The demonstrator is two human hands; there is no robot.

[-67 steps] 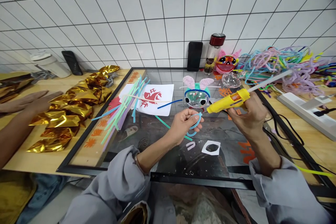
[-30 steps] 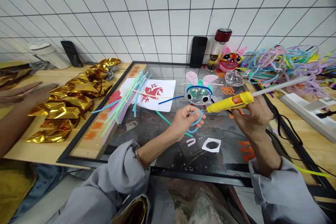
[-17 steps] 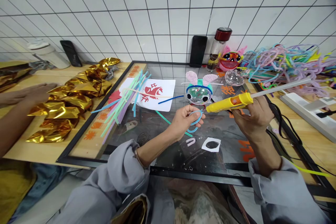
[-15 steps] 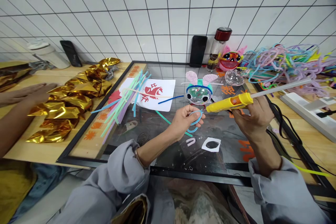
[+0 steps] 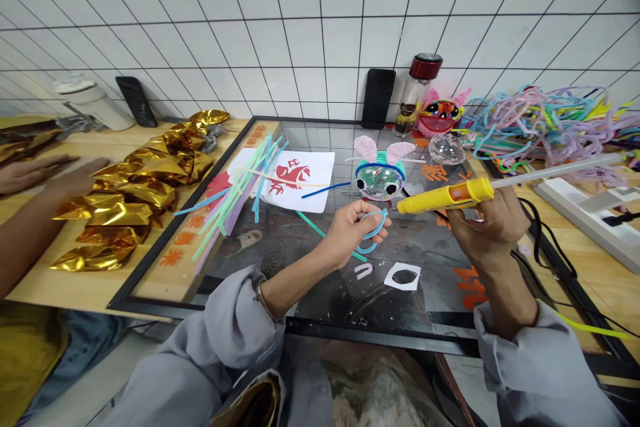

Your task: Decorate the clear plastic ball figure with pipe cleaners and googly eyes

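My left hand (image 5: 347, 230) is closed on a light blue pipe cleaner loop (image 5: 374, 225) above the glass tabletop (image 5: 320, 260). My right hand (image 5: 487, 220) grips a yellow glue gun (image 5: 445, 195) with a white glue stick (image 5: 555, 170) poking out behind; its nozzle points left, a short gap from the loop. Just beyond stands a clear ball craft (image 5: 379, 177) with googly eyes and pink pipe-cleaner ears.
A bundle of coloured pipe cleaners (image 5: 235, 197) and a red paper cut on white paper (image 5: 293, 177) lie left. Gold foil (image 5: 140, 193) and another person's hand (image 5: 30, 173) are far left. A tangled pipe cleaner heap (image 5: 545, 123), power strip (image 5: 585, 210), bottle (image 5: 415, 93) and phone (image 5: 377, 97) stand behind.
The glue gun has drawn back to the right, its nozzle now off the blue loop. My left hand has stayed put. The other person's hand shifted slightly on the far left.
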